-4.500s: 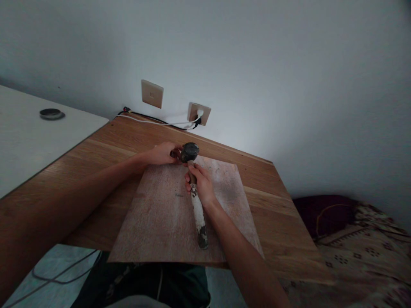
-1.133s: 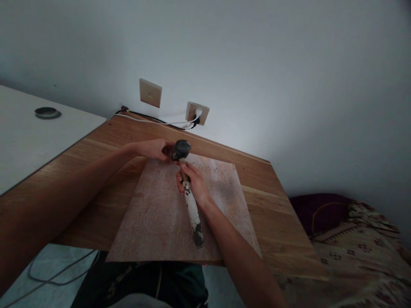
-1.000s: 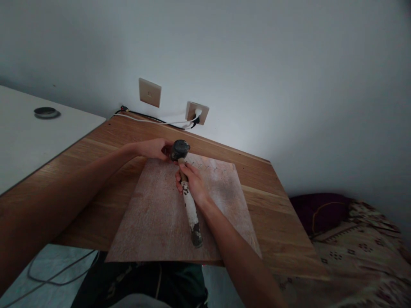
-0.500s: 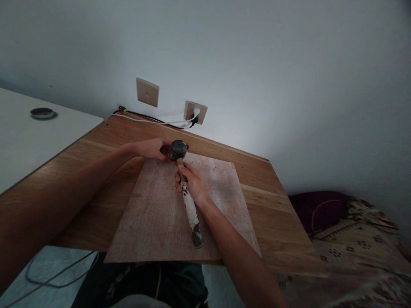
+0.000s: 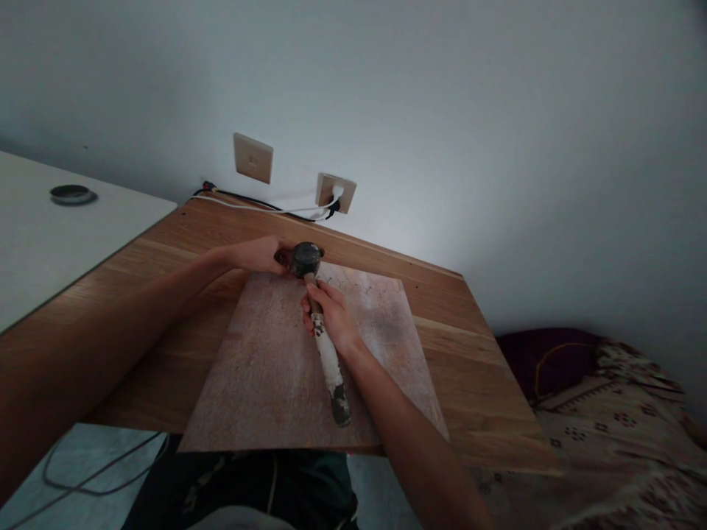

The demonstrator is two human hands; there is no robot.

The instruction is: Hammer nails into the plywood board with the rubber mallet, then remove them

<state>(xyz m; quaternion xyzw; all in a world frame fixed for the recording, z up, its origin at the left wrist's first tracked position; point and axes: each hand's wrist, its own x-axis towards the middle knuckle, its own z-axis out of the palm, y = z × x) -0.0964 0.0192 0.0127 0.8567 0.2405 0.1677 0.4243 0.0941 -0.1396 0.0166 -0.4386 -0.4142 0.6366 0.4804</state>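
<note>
My right hand (image 5: 331,313) is wrapped round the handle of a hammer (image 5: 330,364), close under its dark head. The handle slants toward me and is worn, with flaking white paint and a dark butt. At the far left corner of a thin wooden board (image 5: 259,383), my left hand (image 5: 268,255) has its fingers curled in a pinch. The hammer head hides the fingertips and whatever they hold. Several small thin bits, possibly nails, show along the board's far edge, right of the hammer head.
Under the board is a wooden table (image 5: 475,383), its back edge against the wall. A white tabletop (image 5: 33,243) with a dark round lid (image 5: 71,194) stands at left. Cables (image 5: 248,205) run to a wall socket (image 5: 336,193). Patterned bedding (image 5: 613,427) lies at right.
Almost nothing differs. The hammer head and both hands stay nearly in place, and the view has shifted very slightly.
</note>
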